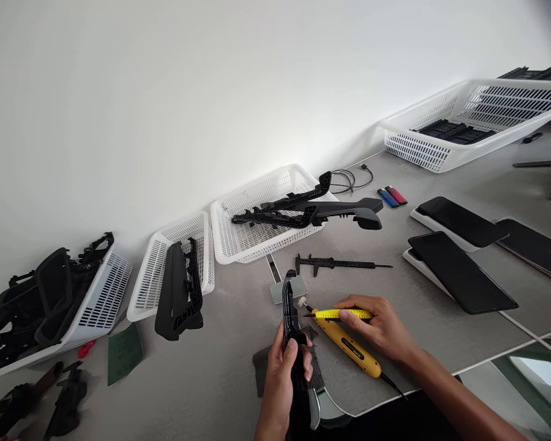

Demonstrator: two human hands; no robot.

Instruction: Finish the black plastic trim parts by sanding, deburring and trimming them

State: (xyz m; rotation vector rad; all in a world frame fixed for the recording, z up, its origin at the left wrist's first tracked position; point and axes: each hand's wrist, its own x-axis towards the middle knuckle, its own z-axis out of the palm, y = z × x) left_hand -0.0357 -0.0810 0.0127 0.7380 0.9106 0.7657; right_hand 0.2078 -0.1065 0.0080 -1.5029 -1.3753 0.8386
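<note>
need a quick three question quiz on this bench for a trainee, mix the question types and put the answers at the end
1. True or false: the left hand holds a long black part.

2. What is in the right hand?
A) a red lighter
B) a slim yellow tool
C) a coiled cable

3. Which lies nearer the right hand: the black caliper or the blue lighter?

Key: 1. True. 2. B. 3. The black caliper.
</note>
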